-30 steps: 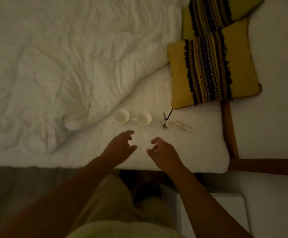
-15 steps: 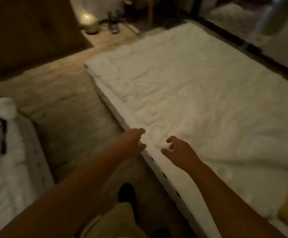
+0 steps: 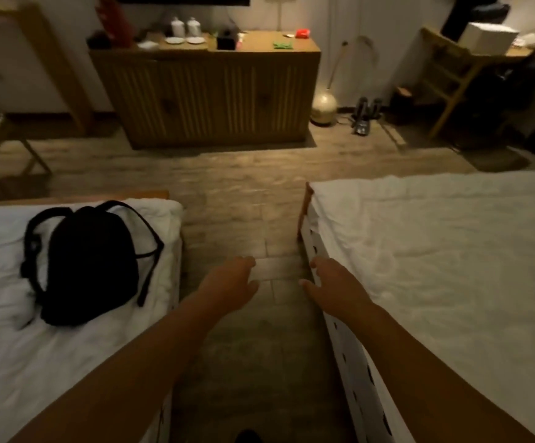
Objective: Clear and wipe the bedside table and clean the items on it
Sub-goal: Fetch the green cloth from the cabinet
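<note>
My left hand [image 3: 229,282] and my right hand [image 3: 333,284] are stretched out in front of me over the wooden floor of the aisle between two beds. Both hold nothing and their fingers are loosely apart. My right hand hovers by the edge of the right bed [image 3: 435,251]. The bedside table and its cups are not in view. On a wooden sideboard [image 3: 208,91] at the far wall lie a green cloth-like item [image 3: 282,44], two white plates [image 3: 184,40] and two white jars [image 3: 184,26].
A black backpack [image 3: 87,263] lies on the left bed [image 3: 36,346]. A round lamp [image 3: 323,105] glows on the floor beside the sideboard, with dark shoes [image 3: 365,116] near it. A wooden desk and chair [image 3: 458,75] stand at the right, a folding rack [image 3: 1,148] at the left.
The view has swung left, from the bed with the two cups and yellow cushions to the aisle and the far sideboard. Both hands stayed held out and holding nothing.
</note>
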Tool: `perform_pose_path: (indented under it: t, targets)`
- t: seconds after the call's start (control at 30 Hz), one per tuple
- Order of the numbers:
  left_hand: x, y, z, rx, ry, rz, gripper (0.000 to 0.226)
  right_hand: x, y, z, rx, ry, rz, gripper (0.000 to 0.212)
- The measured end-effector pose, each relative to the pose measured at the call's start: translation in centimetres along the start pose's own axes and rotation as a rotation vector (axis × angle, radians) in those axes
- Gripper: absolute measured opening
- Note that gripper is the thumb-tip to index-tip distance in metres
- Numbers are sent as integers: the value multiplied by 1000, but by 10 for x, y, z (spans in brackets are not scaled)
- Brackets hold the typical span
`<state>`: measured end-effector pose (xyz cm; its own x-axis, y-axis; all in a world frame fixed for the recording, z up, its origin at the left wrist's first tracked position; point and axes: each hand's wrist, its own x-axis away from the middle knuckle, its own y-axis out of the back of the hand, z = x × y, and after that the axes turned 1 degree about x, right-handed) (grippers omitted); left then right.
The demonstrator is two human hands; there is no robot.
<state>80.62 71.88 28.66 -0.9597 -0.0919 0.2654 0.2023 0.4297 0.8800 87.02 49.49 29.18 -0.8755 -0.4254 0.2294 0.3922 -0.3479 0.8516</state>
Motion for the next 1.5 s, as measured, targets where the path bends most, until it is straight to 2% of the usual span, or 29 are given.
perform_pose_path:
  t: [0.13,0.23,0.5,0.83,1.0,1.2,1.5]
  targets:
    - [-57,47,30,33,59,-57,52,-82,17,23,52,87,-31,49]
    - [-113,73,38,67,73,-90,52,-146,31,34,60,119,-47,54]
    - [-324,151,41,5,73,-153,57,-378,82,31,57,131,-45,61]
    - [-540,231,72,30,97,-208,56,-611,153,45,87,146,-68,63]
    - [-674,268,116,43,52,-245,49,-744,170,61,106,144,-84,58]
    - [-828,336,164,54,-18,-243,51,-892,205,92,121,73,-105,58]
    - [-1025,416,173,24,-115,-218,50,-1079,262,101,68,19,-180,56]
